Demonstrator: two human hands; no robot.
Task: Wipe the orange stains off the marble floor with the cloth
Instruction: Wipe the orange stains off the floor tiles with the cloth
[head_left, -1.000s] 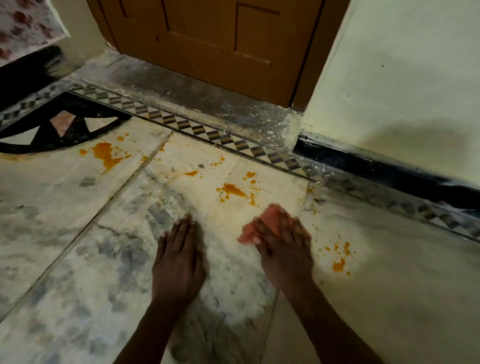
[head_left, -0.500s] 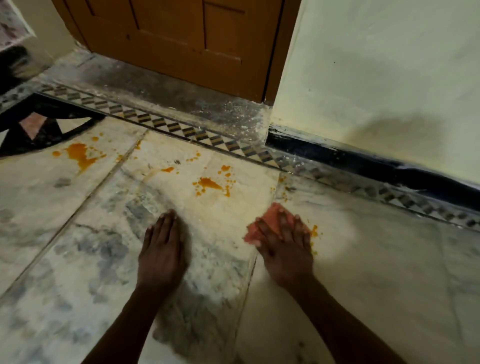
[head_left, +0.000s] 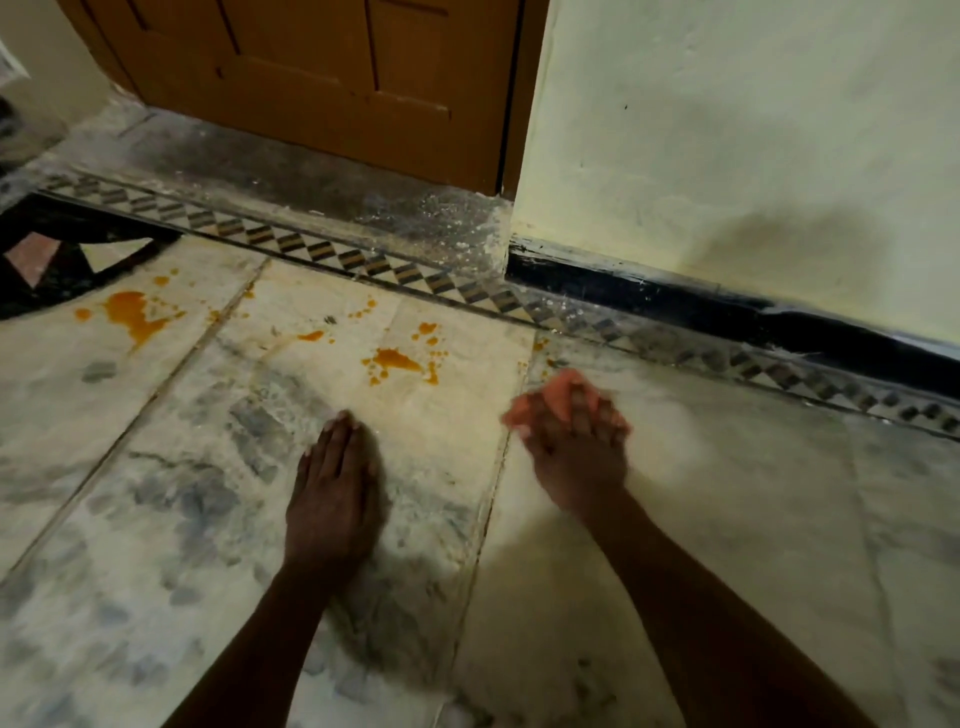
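My right hand presses a small pink cloth flat on the marble floor; only the cloth's far edge shows past my blurred fingers. My left hand lies palm down on the floor, fingers together, holding nothing. An orange stain with splatter sits just beyond and between the hands. A larger orange stain lies far left, a small one in the middle. Faint specks remain near the tile seam.
A brown wooden door stands at the back above a grey threshold. A patterned border strip runs across the floor. A pale wall with black skirting closes the right side. A dark inlay pattern lies far left.
My right hand swept the cloth over the orange spots on the right tile, which are gone now, and moves left. The left hand stays planted. The view shifted.
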